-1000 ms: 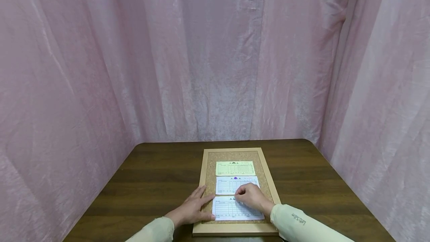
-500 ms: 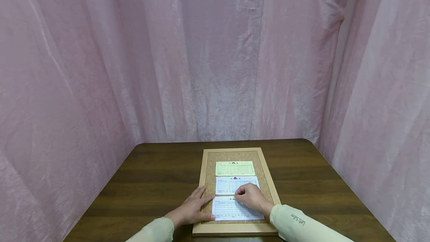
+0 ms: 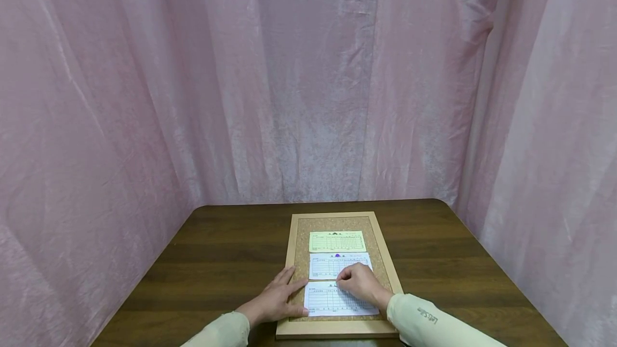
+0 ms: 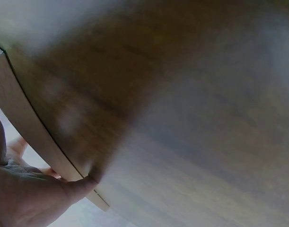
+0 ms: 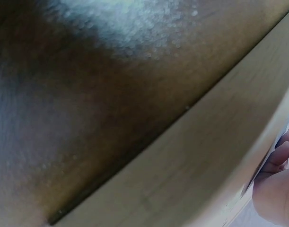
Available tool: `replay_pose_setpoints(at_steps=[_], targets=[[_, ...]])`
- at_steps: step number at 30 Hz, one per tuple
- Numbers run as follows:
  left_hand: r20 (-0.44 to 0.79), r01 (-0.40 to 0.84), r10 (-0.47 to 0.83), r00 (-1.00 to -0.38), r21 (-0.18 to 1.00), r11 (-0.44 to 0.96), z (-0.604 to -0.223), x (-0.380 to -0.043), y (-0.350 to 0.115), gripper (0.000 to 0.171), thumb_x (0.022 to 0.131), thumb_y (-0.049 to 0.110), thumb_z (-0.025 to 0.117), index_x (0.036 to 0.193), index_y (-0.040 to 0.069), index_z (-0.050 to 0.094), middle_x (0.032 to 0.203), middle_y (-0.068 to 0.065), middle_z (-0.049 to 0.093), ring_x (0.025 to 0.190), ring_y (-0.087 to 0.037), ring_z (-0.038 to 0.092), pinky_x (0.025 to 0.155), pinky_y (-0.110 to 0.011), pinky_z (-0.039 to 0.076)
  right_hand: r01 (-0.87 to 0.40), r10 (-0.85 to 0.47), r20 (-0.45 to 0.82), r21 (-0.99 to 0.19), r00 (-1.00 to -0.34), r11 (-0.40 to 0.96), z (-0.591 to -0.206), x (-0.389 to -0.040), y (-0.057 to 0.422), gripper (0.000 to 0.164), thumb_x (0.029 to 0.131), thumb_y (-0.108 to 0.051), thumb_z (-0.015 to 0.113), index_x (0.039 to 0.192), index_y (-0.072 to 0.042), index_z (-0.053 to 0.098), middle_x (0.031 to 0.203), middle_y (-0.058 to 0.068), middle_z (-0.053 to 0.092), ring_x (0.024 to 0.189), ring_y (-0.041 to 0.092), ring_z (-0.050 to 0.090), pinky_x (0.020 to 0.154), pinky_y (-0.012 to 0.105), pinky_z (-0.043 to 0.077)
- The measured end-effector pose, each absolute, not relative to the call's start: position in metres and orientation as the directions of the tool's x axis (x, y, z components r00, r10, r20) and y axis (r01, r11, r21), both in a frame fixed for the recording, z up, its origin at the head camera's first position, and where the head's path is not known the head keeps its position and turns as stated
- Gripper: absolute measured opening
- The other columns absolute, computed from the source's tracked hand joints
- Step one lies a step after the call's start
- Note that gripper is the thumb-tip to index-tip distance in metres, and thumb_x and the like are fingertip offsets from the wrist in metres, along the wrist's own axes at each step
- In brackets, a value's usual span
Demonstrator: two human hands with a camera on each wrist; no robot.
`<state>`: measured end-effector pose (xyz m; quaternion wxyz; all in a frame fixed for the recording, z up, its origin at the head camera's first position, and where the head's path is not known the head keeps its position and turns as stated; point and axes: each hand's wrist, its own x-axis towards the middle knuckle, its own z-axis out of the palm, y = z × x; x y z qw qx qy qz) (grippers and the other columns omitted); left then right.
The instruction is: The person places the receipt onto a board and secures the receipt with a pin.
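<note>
A wood-framed cork board (image 3: 301,240) lies on the table, bearing a green printed slip (image 3: 320,242) and two white ones. My right hand (image 3: 360,281) has thumb and forefinger pinched at the top middle of the lower white slip (image 3: 320,301). What they pinch is mostly hidden; it appears to be a small push pin. A purple push pin (image 3: 337,255) stands at the top of the middle white slip (image 3: 320,266). With fingers spread, my left hand (image 3: 277,299) rests on the board's left frame, its thumb on the lower slip's left edge. The left wrist view shows this hand (image 4: 35,194) at the frame's side.
The dark wooden table (image 3: 217,250) extends on both sides of the board. Pink curtains (image 3: 313,95) hang around its back and sides. In the right wrist view, the board's frame side (image 5: 182,156) runs diagonally beside the right hand's curled fingers (image 5: 279,156).
</note>
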<state>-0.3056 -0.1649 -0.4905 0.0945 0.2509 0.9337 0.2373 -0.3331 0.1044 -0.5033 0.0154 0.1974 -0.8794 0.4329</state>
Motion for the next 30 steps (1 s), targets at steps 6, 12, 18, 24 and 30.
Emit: replay_pose_setpoints(at_steps=[6,12,18,24,30], targets=[[-0.053,0.431,0.516,-0.855,0.483,0.763,-0.4893,-0.3052,-0.1643,0.077,0.084,0.055,0.073,0.146,0.016,0.052,0.159,-0.025,0.021,0.146,-0.047,0.015,0.107,-0.069,0.023,-0.368,-0.334,0.204,-0.745,-0.92,0.556,-0.5028,-0.3326,0.1042,0.008,0.08,-0.005,0.072,0.074,-0.01,0.075,0.071,-0.008,0.067,0.066,0.007,0.053,0.061,0.025,0.045],[-0.055,0.422,0.511,-0.858,0.49,0.763,-0.4918,-0.3065,-0.1645,0.077,0.084,0.057,0.073,0.146,0.016,0.052,0.159,-0.024,0.021,0.146,-0.046,0.015,0.108,-0.068,0.023,-0.365,-0.325,0.206,-0.736,-0.923,0.57,-0.5026,-0.3332,0.1031,0.008,0.079,-0.005,0.073,0.074,-0.011,0.075,0.071,-0.009,0.067,0.066,0.006,0.054,0.062,0.025,0.045],[-0.062,0.419,0.511,-0.857,0.493,0.762,-0.4928,-0.3066,-0.1646,0.077,0.084,0.058,0.072,0.147,0.018,0.051,0.16,-0.024,0.021,0.146,-0.046,0.015,0.108,-0.068,0.023,-0.367,-0.327,0.206,-0.734,-0.922,0.572,-0.5049,-0.3335,0.1036,0.008,0.079,-0.005,0.073,0.073,-0.012,0.074,0.071,-0.009,0.065,0.065,0.006,0.053,0.062,0.025,0.045],[-0.066,0.417,0.511,-0.857,0.494,0.763,-0.4919,-0.3063,-0.1648,0.077,0.084,0.057,0.072,0.147,0.018,0.051,0.16,-0.024,0.021,0.146,-0.046,0.014,0.107,-0.069,0.023,-0.353,-0.319,0.194,-0.737,-0.928,0.577,-0.5059,-0.3325,0.1034,0.01,0.079,-0.006,0.072,0.073,-0.013,0.073,0.069,-0.011,0.064,0.066,0.007,0.053,0.063,0.025,0.045],[-0.066,0.415,0.51,-0.858,0.497,0.762,-0.4918,-0.3068,-0.1654,0.077,0.084,0.057,0.072,0.147,0.019,0.051,0.16,-0.023,0.02,0.146,-0.046,0.014,0.107,-0.069,0.023,-0.368,-0.317,0.217,-0.736,-0.923,0.568,-0.504,-0.3315,0.1032,0.009,0.078,-0.005,0.072,0.072,-0.012,0.074,0.07,-0.009,0.066,0.066,0.007,0.053,0.063,0.026,0.045]])
